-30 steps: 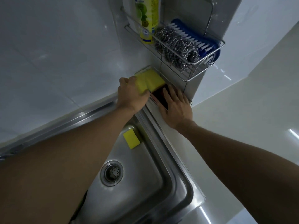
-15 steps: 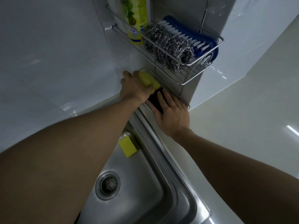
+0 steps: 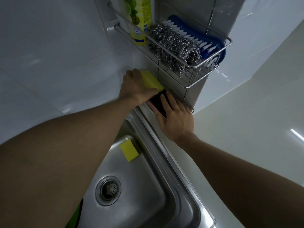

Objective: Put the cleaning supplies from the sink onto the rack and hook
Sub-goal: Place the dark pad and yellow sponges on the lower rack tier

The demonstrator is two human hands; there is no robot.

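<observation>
Head view: the left hand (image 3: 136, 88) grips a yellow sponge (image 3: 150, 79) at the far-left end of the lower tray (image 3: 189, 106) of the rack, close to the wall.
Step in hand: most likely seating this sponge in the lower tray, beside the dark pad (image 3: 158, 102).
Doing it well: I would tip the sponge's long edge over the tray's wire rim, push it flat towards the far end, and let go only once it sits below the rim. The dark pad should stay pinned so that it does not slide out.
Left hand: arm stretched forward over the sink (image 3: 148, 191), back of the hand up, fingers curled round the sponge's near side.
Right hand: the right hand (image 3: 176, 119) lies flat on the dark pad with straight fingers, pressing rather than gripping, thumb at the pad's near edge.
Left to move: a second sponge (image 3: 129, 150) lies in the sink's far corner, against its wall.
Upper shelf: a bottle (image 3: 139, 22), a steel scourer (image 3: 172, 46) and a brush (image 3: 212, 46) sit side by side.
</observation>
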